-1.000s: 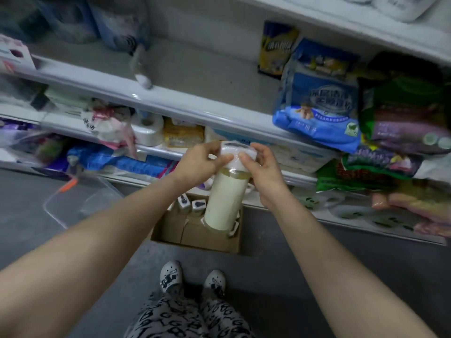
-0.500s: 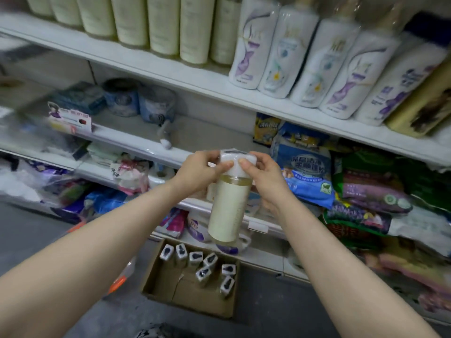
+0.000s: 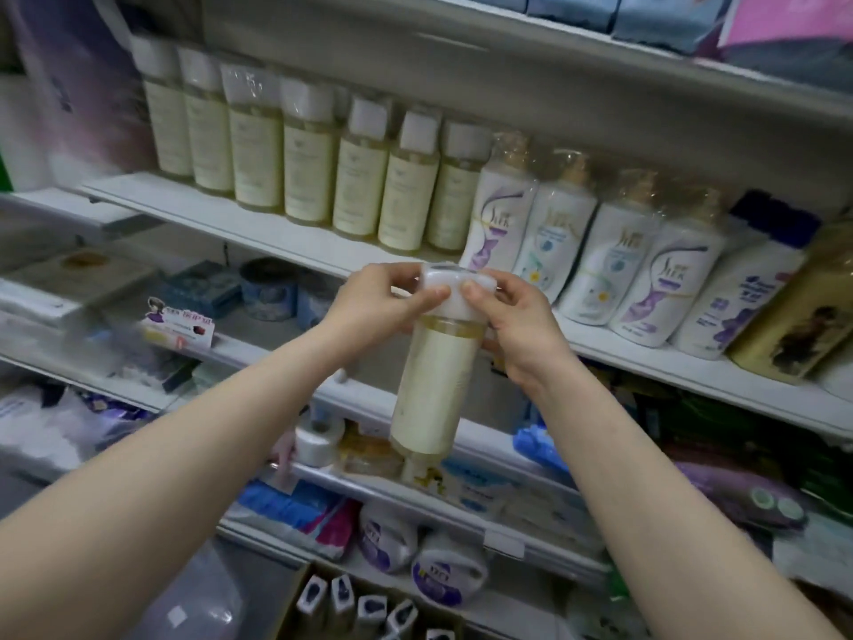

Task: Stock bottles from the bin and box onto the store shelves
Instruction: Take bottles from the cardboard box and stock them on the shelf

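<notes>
Presently the step in hand is the transfer of one bottle to the shelf. The cream-labelled bottle (image 3: 436, 381) hangs in mid-air in front of the shelving, slightly tilted, with its base below the level of the target shelf (image 3: 194, 198). The left hand (image 3: 374, 302) pinches the white cap (image 3: 454, 288) between thumb and curled fingers. The right hand (image 3: 521, 325) grips the same cap from the other side, thumb on the front and fingers curled behind the neck. Neither hand supports the bottle's body.

Judgement: the bottle belongs with the row of matching bottles (image 3: 309, 173) standing upright on that shelf. The next move calls for a lift above the shelf lip and an upright set-down. A hold lower on the body would probably steady it better than the cap alone.

Obstructions: the matching row stands closely packed along the front and runs right up to the white pump bottles (image 3: 567, 242), so no open slot shows at the front. Whether room remains behind the row cannot be told. The shelf above (image 3: 507, 67) limits headroom over the caps. A tall gold bottle (image 3: 798, 307) stands further right, well clear.

Stock remaining: a cardboard box (image 3: 288, 607) on the floor below holds several small dark-capped bottles (image 3: 341, 593). The task appears far from complete.
</notes>
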